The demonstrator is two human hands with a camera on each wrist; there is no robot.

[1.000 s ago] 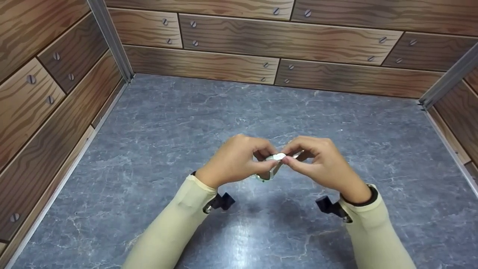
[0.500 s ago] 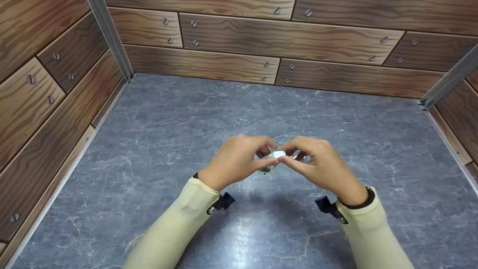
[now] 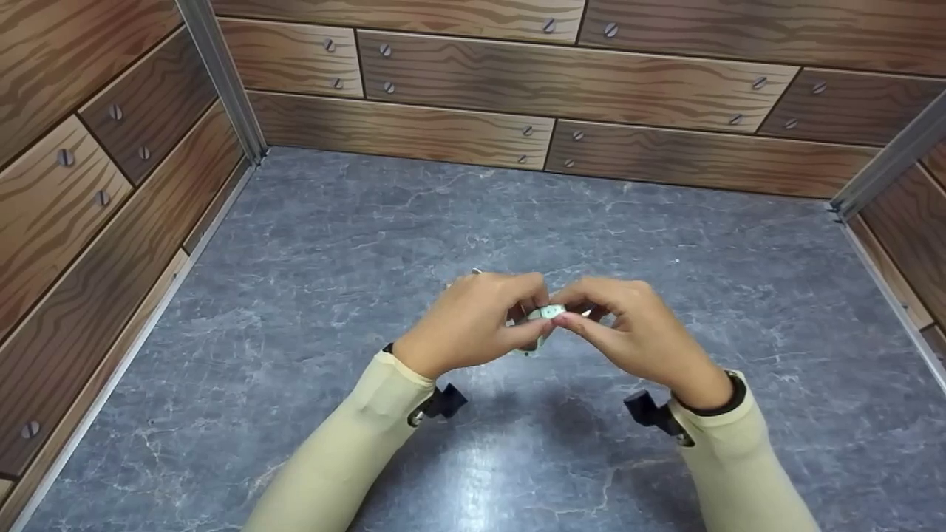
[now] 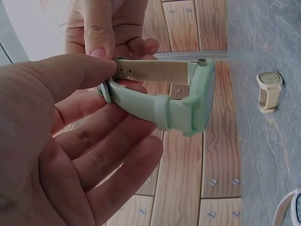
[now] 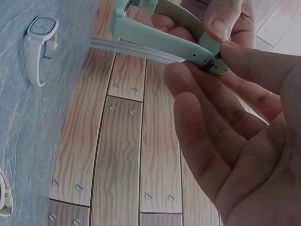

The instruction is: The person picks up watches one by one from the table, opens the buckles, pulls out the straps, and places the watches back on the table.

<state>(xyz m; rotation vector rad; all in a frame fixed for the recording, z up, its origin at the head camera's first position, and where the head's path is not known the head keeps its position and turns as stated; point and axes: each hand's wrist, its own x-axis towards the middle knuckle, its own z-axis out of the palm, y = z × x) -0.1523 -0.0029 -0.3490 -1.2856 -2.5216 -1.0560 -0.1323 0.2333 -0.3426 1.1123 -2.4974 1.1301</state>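
Note:
A mint-green wristwatch hangs between my two hands, its case below the strap ends. At the buckle, my left hand pinches the strap between thumb and fingers. Opposite it, my right hand pinches the same buckle end with thumb and index finger. Its remaining fingers spread loosely under the strap. The strap forms a loop, with one end passing through the buckle; whether the pin sits in a hole I cannot tell. In the head view the hands hide most of the watch.
A cream watch lies on the grey marbled tabletop, with part of a white watch at the left wrist view's edge. The right wrist view shows a white watch too. Wood-patterned panels wall the table in.
Both hands stay together in nearly the same spot. The strap end between the fingertips tilts slightly, and the hanging watch shifts a little. A small edge now shows behind the left hand.

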